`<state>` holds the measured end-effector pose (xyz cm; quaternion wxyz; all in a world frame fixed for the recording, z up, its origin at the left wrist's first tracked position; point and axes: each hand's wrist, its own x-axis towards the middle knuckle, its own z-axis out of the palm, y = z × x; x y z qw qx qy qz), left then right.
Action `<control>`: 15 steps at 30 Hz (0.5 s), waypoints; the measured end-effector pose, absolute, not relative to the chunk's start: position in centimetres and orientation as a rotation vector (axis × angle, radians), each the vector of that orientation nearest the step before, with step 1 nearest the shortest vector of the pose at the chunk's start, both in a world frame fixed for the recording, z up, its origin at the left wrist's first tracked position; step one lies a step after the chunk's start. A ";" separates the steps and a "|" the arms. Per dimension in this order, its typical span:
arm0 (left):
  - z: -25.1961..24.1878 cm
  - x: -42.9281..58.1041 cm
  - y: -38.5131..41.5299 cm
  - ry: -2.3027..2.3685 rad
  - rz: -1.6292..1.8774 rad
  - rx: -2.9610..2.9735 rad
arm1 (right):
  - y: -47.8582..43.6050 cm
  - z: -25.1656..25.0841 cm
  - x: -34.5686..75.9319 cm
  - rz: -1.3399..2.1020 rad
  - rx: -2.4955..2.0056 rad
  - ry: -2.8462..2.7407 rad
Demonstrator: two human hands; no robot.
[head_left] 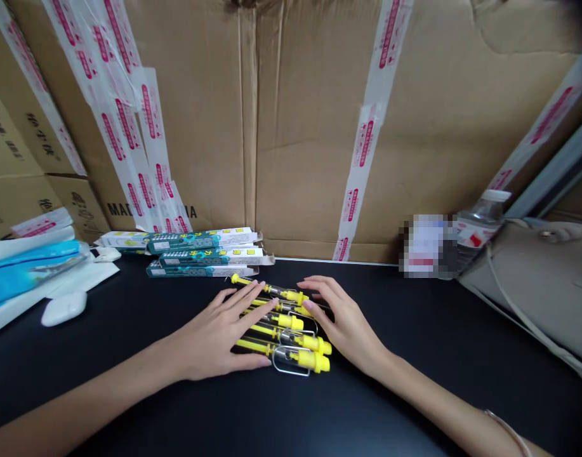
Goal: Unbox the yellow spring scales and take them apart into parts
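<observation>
Several clear tubes with yellow ends and yellow rods inside, looking like syringes, lie side by side in a row on the black table. The nearest tube has a bent wire loop around its body. My left hand rests flat across their left parts, fingers spread, hiding much of them. At the right ends of the farther tubes, my right hand is curved with thumb and fingers apart. Its thumb touches or nearly touches the yellow end of a farther tube.
Behind the tubes, several narrow printed boxes are stacked against a large taped carton. On the left are a blue packet and a white case. A plastic bottle and a beige bag stand at the right.
</observation>
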<state>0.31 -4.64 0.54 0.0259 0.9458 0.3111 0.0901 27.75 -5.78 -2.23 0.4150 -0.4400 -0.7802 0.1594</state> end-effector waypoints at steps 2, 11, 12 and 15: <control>0.6 0.3 -4.7 0.994 0.244 2.920 | -6.3 -2.1 27.9 0.378 -1.125 -1.962; -0.2 0.1 -4.8 1.126 0.360 2.953 | -8.7 -1.5 27.8 0.332 -1.169 -2.335; -0.3 0.1 -4.7 1.130 0.377 2.959 | -8.7 -1.6 27.7 0.338 -1.185 -2.340; -0.7 0.1 -4.5 1.128 0.435 2.984 | -8.3 -2.0 27.7 0.391 -1.250 -2.264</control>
